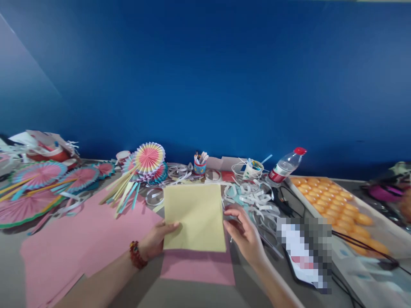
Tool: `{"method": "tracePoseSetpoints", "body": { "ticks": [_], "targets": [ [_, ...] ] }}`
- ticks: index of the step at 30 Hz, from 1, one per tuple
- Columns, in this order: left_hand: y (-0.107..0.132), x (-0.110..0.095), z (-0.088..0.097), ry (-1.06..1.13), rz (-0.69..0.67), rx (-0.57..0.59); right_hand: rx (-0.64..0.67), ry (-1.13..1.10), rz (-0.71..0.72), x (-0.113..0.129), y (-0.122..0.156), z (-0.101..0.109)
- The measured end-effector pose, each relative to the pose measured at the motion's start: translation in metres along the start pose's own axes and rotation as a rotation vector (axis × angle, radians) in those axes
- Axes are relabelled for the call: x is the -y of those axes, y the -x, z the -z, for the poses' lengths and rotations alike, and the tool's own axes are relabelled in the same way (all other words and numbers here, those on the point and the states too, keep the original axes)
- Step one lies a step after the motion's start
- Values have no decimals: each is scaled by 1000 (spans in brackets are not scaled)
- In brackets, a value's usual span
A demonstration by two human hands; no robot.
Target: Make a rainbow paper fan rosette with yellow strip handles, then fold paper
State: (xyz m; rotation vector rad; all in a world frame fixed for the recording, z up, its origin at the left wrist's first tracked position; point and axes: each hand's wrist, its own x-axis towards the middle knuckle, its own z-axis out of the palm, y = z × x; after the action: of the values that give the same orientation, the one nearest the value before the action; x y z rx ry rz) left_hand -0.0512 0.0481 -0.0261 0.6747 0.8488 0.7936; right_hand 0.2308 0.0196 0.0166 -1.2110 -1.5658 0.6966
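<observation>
In my left hand [156,239] is a square sheet of pale yellow paper [194,218], pinched at its left edge with the thumb on top. A red beaded bracelet [137,255] circles that wrist. My right hand [242,231] is beside the paper's right edge, fingers bent and a gap showing between thumb and forefinger. Whether its fingertips touch the edge is hard to tell. Beneath the yellow sheet, a piece of pink paper [199,268] lies on the table, partly covered.
Large pink sheets [90,239] and pleated paper fans [149,158] spread over the left. Curled white paper strips [253,194], a red-capped bottle [285,167] and a phone [300,256] lie right. Farther right is a box of orange ovals [334,205]. A pen cup [199,167] stands behind.
</observation>
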Motion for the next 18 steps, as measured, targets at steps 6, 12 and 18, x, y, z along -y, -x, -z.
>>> {"method": "tracePoseSetpoints", "body": {
  "ticks": [6, 12, 18],
  "targets": [
    [0, 1, 3, 27, 19, 24, 48, -47, -17, 24, -1, -3],
    [2, 4, 1, 86, 22, 39, 79, 13, 1, 26, -4, -3],
    [2, 5, 5, 172, -28, 85, 40, -1, 76, 29, -7, -4]
  ]
}}
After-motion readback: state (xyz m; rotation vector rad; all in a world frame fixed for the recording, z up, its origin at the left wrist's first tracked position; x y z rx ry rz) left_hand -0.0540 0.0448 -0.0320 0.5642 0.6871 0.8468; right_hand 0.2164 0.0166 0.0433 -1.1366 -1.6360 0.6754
